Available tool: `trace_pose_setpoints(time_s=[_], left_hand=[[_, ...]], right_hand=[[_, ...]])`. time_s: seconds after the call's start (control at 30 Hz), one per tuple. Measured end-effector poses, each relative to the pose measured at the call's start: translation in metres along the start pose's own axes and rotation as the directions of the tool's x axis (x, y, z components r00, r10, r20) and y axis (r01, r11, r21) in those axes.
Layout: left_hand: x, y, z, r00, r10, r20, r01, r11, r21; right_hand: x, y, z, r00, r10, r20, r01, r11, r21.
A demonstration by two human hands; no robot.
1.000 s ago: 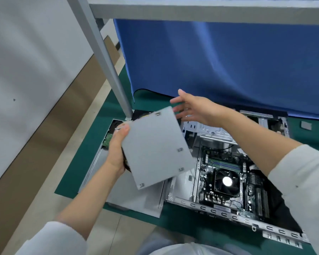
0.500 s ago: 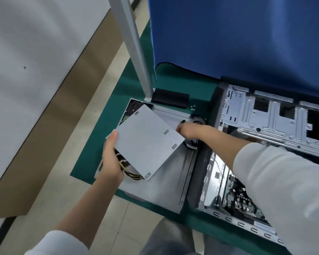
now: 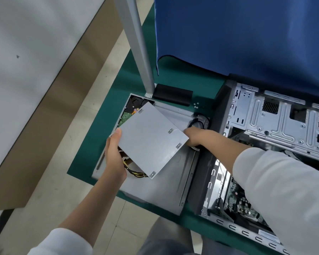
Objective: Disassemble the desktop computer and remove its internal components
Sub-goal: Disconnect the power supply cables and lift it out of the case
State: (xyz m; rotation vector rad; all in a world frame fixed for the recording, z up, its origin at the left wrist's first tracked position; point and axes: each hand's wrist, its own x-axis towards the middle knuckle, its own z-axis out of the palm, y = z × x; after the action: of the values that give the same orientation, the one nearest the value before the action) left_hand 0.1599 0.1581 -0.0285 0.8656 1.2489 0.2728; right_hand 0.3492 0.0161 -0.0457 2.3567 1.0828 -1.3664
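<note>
My left hand (image 3: 115, 157) grips the left edge of a grey metal power supply box (image 3: 151, 140), held tilted above a flat grey side panel (image 3: 164, 186) on the green mat. Yellow and black wires (image 3: 134, 172) hang from under the box. My right hand (image 3: 193, 137) reaches behind the box's right corner toward a black round part (image 3: 201, 123); its fingers are hidden by the box. The open computer case (image 3: 276, 129) lies at the right, with its motherboard (image 3: 239, 203) showing below my right sleeve.
A hard drive with a green board (image 3: 129, 113) lies at the panel's far left corner. A black block (image 3: 173, 95) and small screws (image 3: 196, 105) sit on the green mat (image 3: 107, 126). A grey frame post (image 3: 136, 45) and blue cloth (image 3: 238, 34) stand behind.
The view has swung left and down. My left hand has lowered the power supply box over the side panel. My right hand moved from above the case down behind the box.
</note>
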Motion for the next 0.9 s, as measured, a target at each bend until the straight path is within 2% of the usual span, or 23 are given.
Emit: trace_pose_setpoints(time_s=[0.17, 0.3, 0.43, 0.5, 0.57, 0.63, 0.7, 0.8, 0.9], left_hand=[[-0.002, 0.003, -0.001, 1.0, 0.021, -0.005, -0.021, 1.0, -0.003], [-0.003, 0.003, -0.004, 0.999, 0.036, -0.011, -0.036, 0.999, 0.019], [-0.006, 0.004, -0.007, 0.996, 0.092, -0.006, -0.091, 0.993, 0.075], [-0.007, 0.005, -0.007, 0.992, 0.126, -0.007, -0.125, 0.985, 0.118], [-0.008, 0.007, -0.007, 0.987, 0.16, 0.001, -0.158, 0.976, 0.15], [-0.01, 0.008, -0.008, 0.982, 0.186, 0.015, -0.185, 0.967, 0.176], [-0.011, 0.01, -0.008, 0.977, 0.21, 0.028, -0.211, 0.953, 0.216], [-0.013, 0.011, -0.007, 0.962, 0.263, 0.07, -0.272, 0.922, 0.277], [-0.017, 0.013, -0.005, 0.943, 0.311, 0.123, -0.334, 0.89, 0.31]], right_hand=[[-0.003, -0.002, -0.007, 0.997, 0.066, -0.051, -0.061, 0.994, 0.094], [-0.011, -0.005, -0.015, 0.998, 0.06, 0.015, -0.062, 0.993, 0.102], [-0.006, -0.004, -0.012, 0.997, 0.068, 0.043, -0.07, 0.997, 0.03], [-0.007, -0.002, -0.009, 0.999, 0.036, 0.014, -0.036, 0.999, -0.022], [-0.003, -0.003, -0.005, 0.996, 0.084, 0.009, -0.083, 0.994, -0.068], [-0.003, -0.005, -0.003, 0.985, 0.168, -0.046, -0.163, 0.982, 0.09], [-0.004, -0.002, -0.001, 0.981, 0.166, -0.097, -0.159, 0.984, 0.08], [-0.009, 0.0, 0.002, 0.984, 0.157, -0.086, -0.157, 0.988, 0.014], [-0.013, -0.005, 0.006, 0.982, 0.169, -0.085, -0.183, 0.966, -0.185]])
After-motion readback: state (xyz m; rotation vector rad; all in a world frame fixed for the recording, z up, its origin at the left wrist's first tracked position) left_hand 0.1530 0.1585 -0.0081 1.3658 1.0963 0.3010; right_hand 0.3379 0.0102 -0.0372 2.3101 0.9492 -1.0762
